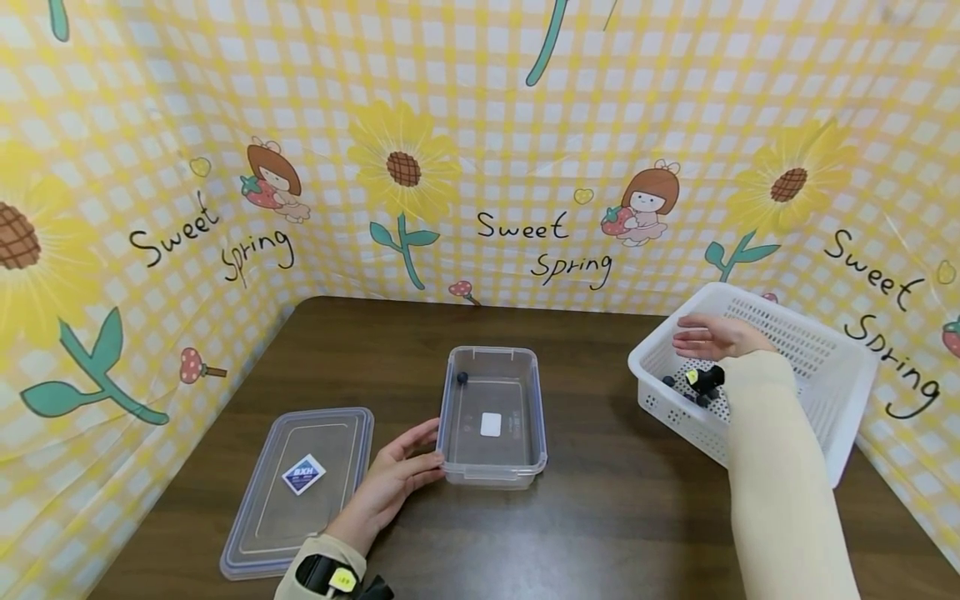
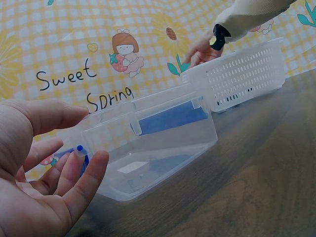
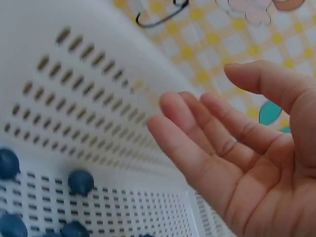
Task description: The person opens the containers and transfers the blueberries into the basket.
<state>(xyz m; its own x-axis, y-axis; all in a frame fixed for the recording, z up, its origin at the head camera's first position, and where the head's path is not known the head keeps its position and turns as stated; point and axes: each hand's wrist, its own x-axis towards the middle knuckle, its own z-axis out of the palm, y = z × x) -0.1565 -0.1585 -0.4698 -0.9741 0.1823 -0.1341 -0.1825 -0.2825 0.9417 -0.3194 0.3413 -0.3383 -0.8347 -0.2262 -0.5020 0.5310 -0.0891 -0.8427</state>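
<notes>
A clear plastic food container stands without its lid, one blueberry inside near the far left corner. My left hand rests against the container's near left side, fingertips at its wall and rim, as the left wrist view also shows. Over the white perforated basket at the right hovers my right hand, fingers extended and nothing held. Below it, several dark blueberries lie on the basket floor, partly covered by the wrist in the head view.
The container's clear lid, with a blue-and-white label, lies flat on the dark wooden table to the left, partly behind my left wrist. A yellow checked cloth hangs along the back and sides, close behind the basket.
</notes>
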